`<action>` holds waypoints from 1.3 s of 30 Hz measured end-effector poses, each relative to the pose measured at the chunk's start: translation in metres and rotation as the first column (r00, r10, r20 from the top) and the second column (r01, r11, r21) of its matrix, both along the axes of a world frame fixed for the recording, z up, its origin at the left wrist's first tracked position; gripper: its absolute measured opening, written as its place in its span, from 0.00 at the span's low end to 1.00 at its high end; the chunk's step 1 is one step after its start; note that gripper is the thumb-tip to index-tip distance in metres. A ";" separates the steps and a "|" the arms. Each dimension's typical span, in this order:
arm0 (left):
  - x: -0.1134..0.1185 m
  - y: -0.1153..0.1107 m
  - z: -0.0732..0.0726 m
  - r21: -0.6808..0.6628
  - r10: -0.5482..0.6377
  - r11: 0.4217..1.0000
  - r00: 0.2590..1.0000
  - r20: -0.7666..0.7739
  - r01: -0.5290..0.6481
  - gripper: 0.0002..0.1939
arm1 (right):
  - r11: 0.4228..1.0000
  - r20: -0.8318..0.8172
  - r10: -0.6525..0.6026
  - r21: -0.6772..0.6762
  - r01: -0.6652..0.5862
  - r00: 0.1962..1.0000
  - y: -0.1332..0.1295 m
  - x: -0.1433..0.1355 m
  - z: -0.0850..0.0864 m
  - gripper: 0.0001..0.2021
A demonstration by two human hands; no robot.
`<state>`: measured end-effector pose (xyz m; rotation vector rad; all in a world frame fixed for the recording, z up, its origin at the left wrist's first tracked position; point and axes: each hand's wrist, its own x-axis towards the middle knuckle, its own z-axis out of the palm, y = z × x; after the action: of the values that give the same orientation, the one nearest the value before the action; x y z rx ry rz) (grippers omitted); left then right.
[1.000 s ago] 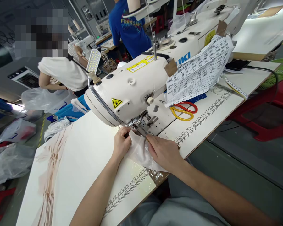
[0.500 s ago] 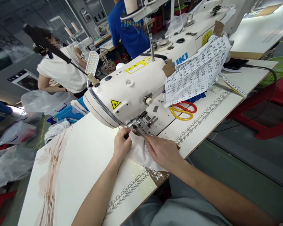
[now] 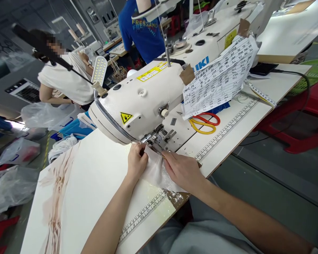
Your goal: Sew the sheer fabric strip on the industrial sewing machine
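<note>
A piece of thin white fabric (image 3: 155, 172) lies on the table in front of the needle area of a white sewing machine (image 3: 137, 102). My left hand (image 3: 136, 160) pinches the fabric's left edge, close beside the presser foot (image 3: 151, 139). On the fabric's right side rests my right hand (image 3: 184, 171), its fingers closed round a slim metal tool (image 3: 157, 150) that points toward the presser foot. The tool looks like tweezers; its tip is hard to make out. The fabric's far edge is hidden at the machine.
Red-and-yellow-handled scissors (image 3: 204, 123) lie right of the needle area, below a handwritten sheet (image 3: 219, 79). Sheer pinkish fabric (image 3: 57, 197) lies on the table's left. A phone (image 3: 263, 68) and a tape measure (image 3: 259, 93) sit farther right. Two people are beyond the machine.
The view has shifted slightly, so the machine appears a little farther left. Both hands keep nearly the same hold and place at the fabric.
</note>
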<state>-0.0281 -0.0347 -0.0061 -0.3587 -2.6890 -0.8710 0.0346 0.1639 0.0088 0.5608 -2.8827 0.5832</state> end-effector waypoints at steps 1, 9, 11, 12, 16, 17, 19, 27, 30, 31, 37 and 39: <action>0.000 -0.001 0.001 0.018 0.003 1.000 1.000 0.016 -0.004 0.07 | 1.000 0.001 0.001 -0.002 -0.001 1.000 0.000 0.000 0.000 0.15; 0.001 -0.003 0.002 -0.042 -0.028 0.999 0.995 -0.097 0.024 0.05 | 0.999 0.012 -0.019 0.038 0.018 1.000 -0.003 -0.002 0.004 0.14; 0.000 -0.004 0.001 -0.148 -0.107 0.986 0.967 -0.230 0.073 0.08 | 0.998 0.018 -0.024 0.051 0.023 1.000 -0.004 -0.003 0.005 0.15; -0.001 -0.004 0.002 -0.212 -0.164 0.972 0.941 -0.294 0.104 0.11 | 0.998 0.020 -0.026 0.061 0.025 0.999 -0.005 -0.004 0.005 0.15; -0.001 -0.004 0.006 -0.414 -0.367 0.885 0.867 -0.336 0.215 0.20 | 0.996 -0.006 -0.022 0.081 0.022 1.000 -0.005 -0.003 0.001 0.16; -0.001 -0.004 0.009 -0.435 -0.392 0.869 0.865 -0.312 0.237 0.20 | 0.997 -0.017 -0.027 0.071 0.028 0.999 -0.004 -0.001 -0.001 0.15; 0.001 -0.005 0.014 -0.445 -0.427 0.848 0.867 -0.256 0.286 0.19 | 0.999 -0.045 -0.049 0.007 0.049 0.998 0.001 0.007 -0.003 0.13; 0.022 0.002 0.027 -0.495 -0.424 0.810 0.897 -0.124 0.314 0.18 | 0.934 -0.098 0.034 -0.352 -0.066 0.995 0.041 0.072 -0.009 0.08; 0.031 0.015 0.022 -0.526 -0.333 0.821 0.935 -0.124 0.223 0.15 | 0.948 -0.135 0.057 -0.305 -0.096 0.989 0.053 0.080 -0.011 0.09; 0.034 0.020 0.020 -0.526 -0.299 0.829 0.946 -0.129 0.190 0.15 | 0.955 -0.157 0.052 -0.281 -0.095 0.986 0.056 0.080 -0.011 0.10; 0.050 0.028 0.008 -0.447 -0.187 0.888 0.974 -0.131 0.110 0.19 | 0.976 -0.215 0.057 -0.192 -0.100 0.975 0.060 0.073 -0.013 0.11; 0.052 0.024 0.007 -0.393 -0.210 0.907 0.971 -0.117 0.149 0.21 | 0.978 -0.208 0.076 -0.175 -0.114 0.975 0.060 0.072 -0.014 0.12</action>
<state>0.0241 -0.0105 0.0010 -0.7400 -2.6943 -0.3317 0.1063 0.2239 -0.0053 0.6890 -2.5897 0.7545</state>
